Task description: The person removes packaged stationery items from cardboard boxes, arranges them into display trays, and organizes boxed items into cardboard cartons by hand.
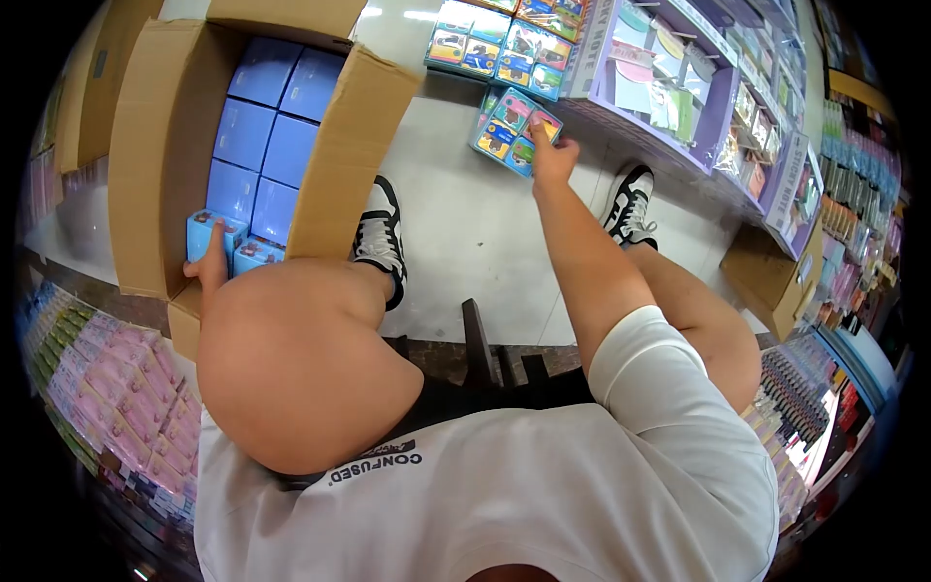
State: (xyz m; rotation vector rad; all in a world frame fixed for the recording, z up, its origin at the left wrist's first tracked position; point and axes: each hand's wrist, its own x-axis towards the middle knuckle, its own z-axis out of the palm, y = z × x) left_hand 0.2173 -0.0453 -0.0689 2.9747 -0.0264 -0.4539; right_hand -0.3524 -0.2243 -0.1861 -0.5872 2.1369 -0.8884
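My right hand [554,158] is closed on the edge of a small colourful printed box [506,134], thumb on top, above the pale floor. The box's top carries several cartoon panels in pink, yellow and blue. At the left, my left hand [208,266] grips a light blue box [211,230] at the near end of an open cardboard carton [351,145]; my knee hides part of that arm. Beside it sits another light blue box [256,254]. Several plain blue-violet boxes [242,134] fill the rest of the carton in rows.
Stacked colourful boxes [499,48] stand on the floor ahead, against a purple display rack [669,92] of stationery. My shoes [380,233] flank the floor between. Pink packets [131,398] line the lower left; a brown carton [773,281] sits at the right.
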